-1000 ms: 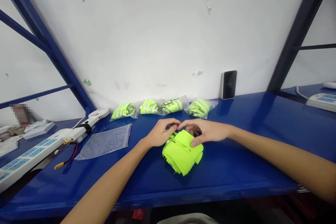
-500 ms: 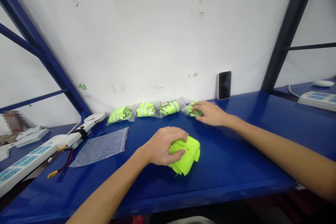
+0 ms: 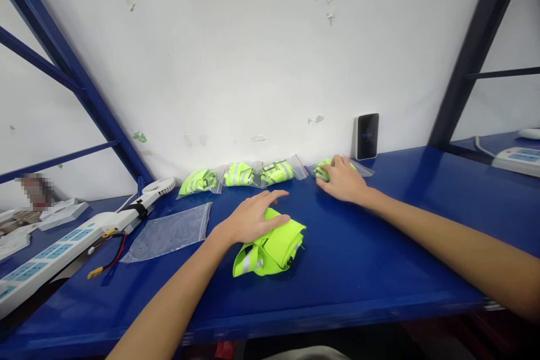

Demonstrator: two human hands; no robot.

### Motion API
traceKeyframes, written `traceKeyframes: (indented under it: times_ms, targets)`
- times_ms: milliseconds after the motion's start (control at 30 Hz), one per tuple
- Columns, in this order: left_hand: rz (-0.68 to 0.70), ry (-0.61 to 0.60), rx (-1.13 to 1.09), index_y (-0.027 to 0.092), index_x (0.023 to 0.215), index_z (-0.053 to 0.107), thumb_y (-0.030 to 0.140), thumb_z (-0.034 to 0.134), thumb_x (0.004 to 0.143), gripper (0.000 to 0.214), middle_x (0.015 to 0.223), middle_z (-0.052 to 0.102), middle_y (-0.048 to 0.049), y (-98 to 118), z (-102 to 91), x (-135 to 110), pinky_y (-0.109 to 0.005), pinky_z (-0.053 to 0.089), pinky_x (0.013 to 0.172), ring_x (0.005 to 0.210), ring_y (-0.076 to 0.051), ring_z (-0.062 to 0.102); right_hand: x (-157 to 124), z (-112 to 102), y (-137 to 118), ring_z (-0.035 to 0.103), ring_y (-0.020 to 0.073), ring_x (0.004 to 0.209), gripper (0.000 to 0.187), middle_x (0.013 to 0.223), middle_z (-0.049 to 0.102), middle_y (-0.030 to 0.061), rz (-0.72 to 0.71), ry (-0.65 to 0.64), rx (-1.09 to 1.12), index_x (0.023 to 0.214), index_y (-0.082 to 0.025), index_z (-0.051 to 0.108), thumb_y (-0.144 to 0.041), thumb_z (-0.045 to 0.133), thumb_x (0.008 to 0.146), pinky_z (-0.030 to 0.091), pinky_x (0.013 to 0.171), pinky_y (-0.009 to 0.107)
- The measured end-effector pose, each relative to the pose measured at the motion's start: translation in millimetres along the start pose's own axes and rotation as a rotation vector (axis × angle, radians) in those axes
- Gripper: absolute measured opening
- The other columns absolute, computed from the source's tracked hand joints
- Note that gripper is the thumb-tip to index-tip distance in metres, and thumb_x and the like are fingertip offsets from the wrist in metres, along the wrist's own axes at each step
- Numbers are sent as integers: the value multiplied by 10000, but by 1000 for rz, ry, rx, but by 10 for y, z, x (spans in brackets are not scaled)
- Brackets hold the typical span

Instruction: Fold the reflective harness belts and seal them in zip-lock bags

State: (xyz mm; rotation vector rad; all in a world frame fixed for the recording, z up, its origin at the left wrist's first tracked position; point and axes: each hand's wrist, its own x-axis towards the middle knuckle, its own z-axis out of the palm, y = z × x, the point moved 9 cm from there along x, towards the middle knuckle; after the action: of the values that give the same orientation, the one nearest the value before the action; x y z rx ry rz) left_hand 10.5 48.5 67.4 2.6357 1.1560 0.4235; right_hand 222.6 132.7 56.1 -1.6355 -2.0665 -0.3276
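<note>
A folded neon-yellow vest (image 3: 272,250) with grey reflective strips lies on the blue shelf (image 3: 379,259), partly unrolled. My left hand (image 3: 251,216) rests flat on its top, fingers stretched out. My right hand (image 3: 343,180) lies on a bagged neon vest (image 3: 323,169) at the right end of a row by the wall, fingers curled over it. Three more bagged vests (image 3: 238,174) lie in that row to the left.
An empty clear zip bag (image 3: 169,230) lies left of my left hand. White power strips (image 3: 54,247), a small white fan (image 3: 159,185) and a red-black cable (image 3: 105,256) sit at far left. A dark device (image 3: 366,136) leans on the wall. Another power strip (image 3: 517,158) is far right.
My right hand left the loose vest and went to the rightmost bagged vest, pushing it right. My left hand opened flat on the loose vest, which has slid left and loosened.
</note>
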Motion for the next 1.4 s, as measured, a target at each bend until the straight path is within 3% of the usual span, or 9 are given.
traceKeyframes:
  times_ms: [167,300,467,567,767,933,1167,1300,1400]
  targets:
    - [115,216,-151,220,1119,637,365,536,905,277,1207,601,-92,86,-188,-9,-359,478,919,1093,-227,588,34,53,-136,430,330,1310,376,1322,477,149,-165,-23,344,1214,-187,635,-372,498,916,376,1084,503]
    - [203,68,-295,178,871,665,263,543,886,150,991,700,-56,202,-83,0,-309,483,879,940,-184,644,-175,-302,-515,418,304,1333,235,1355,476,123,-399,133,462,1074,-210,669,-274,504,919,375,1079,505]
    - [-3,193,-289,168,818,678,332,516,889,241,852,703,-29,-10,-32,73,-303,465,787,816,-181,628,-744,-762,-1235,573,241,998,273,1064,596,115,-767,96,611,1101,-189,627,-249,595,837,491,875,417]
    - [-171,300,-387,160,779,664,312,478,884,262,802,688,-26,-223,43,125,-304,457,758,792,-187,617,-947,-719,-1520,526,280,1099,436,1158,564,141,-856,-49,490,1195,-194,599,-201,621,760,451,919,454]
    - [-176,276,-638,165,941,665,406,453,917,322,1021,687,-64,-388,109,155,-338,465,901,995,-233,621,-833,-395,-1371,415,351,1283,599,1362,474,168,-743,-195,294,1377,-211,494,-150,565,785,369,1021,550]
    - [35,18,-426,241,1391,459,400,673,808,642,1452,471,-90,-240,22,16,-397,384,1084,1310,-287,463,-714,-254,-1159,493,278,1224,638,1433,410,121,-729,-337,436,1443,-282,422,-98,511,839,468,958,435]
    - [97,-2,-284,247,1449,387,238,692,761,752,1484,442,-98,-201,-82,-55,-462,345,1120,1331,-311,443,-570,-280,-1075,537,249,1207,498,1374,522,85,-645,-334,741,1455,-301,409,-227,436,963,439,1015,446]
    - [21,41,-498,252,1427,405,311,695,793,700,1375,534,-111,-202,-28,-24,-409,491,957,1158,-294,585,-406,-242,-892,575,253,1177,430,1321,602,42,-357,-242,1037,1399,-308,475,-286,415,975,454,1005,455]
    - [-35,133,-725,235,1407,410,378,638,848,621,1211,617,-102,-218,38,16,-338,523,828,1020,-252,634,-388,8,-789,656,243,994,424,1116,689,52,-54,-340,1281,1365,-297,499,-301,448,944,553,839,425]
